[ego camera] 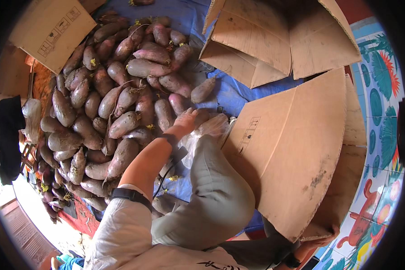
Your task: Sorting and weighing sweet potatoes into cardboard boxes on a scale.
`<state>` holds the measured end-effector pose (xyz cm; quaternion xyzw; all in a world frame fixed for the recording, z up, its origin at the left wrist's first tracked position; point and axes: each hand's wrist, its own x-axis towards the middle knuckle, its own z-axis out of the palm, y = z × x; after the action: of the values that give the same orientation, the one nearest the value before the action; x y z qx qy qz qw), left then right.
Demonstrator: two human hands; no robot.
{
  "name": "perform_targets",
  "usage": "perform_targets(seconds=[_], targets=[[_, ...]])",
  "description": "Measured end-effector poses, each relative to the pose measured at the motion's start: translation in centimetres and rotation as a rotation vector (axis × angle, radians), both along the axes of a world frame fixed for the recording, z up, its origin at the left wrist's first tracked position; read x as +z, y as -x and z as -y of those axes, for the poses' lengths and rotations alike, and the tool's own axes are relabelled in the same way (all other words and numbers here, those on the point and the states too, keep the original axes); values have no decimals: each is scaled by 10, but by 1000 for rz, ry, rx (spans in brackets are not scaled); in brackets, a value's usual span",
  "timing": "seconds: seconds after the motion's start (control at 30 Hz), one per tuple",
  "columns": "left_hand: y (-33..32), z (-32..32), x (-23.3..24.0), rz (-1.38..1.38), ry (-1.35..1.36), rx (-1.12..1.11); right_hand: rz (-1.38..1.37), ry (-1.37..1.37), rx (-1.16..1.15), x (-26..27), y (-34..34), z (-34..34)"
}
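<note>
My left hand reaches over the right edge of a large heap of soil-stained, purple-brown sweet potatoes. Its fingers curl over one sweet potato, partly hidden by the hand, beside a crumpled clear plastic bag. At lower right, my right hand grips the bottom edge of a large open cardboard box. The box leans beside my bent knee, one broad flap facing me. Most of the right palm is hidden behind the cardboard.
Another open cardboard box stands at the back right on the blue tarp. A cardboard flap overhangs the heap's far left. A painted tile wall borders the right side. Smaller tubers lie at lower left.
</note>
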<state>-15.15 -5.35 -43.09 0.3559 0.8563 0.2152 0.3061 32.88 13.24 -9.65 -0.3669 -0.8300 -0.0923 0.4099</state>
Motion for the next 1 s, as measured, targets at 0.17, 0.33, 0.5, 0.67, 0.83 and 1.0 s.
perform_targets(seconds=[0.17, 0.33, 0.5, 0.67, 0.83, 1.0], targets=[[2, -29, -14, -121, 93, -201, 26, -5, 10, 9, -39, -29], [6, -41, -10, -200, 93, -391, 52, -4, 16, 32, -118, -67], [7, -46, -5, -317, 105, -447, 64, -1, 17, 35, -163, -88], [15, -30, 23, -287, 227, -499, 54, 5, 24, 24, -139, -78], [4, -11, 15, -390, 305, -518, 45, -6, 32, 5, -35, -19], [-5, 17, -10, -466, 203, -628, 37, -24, 41, 1, -12, -5]])
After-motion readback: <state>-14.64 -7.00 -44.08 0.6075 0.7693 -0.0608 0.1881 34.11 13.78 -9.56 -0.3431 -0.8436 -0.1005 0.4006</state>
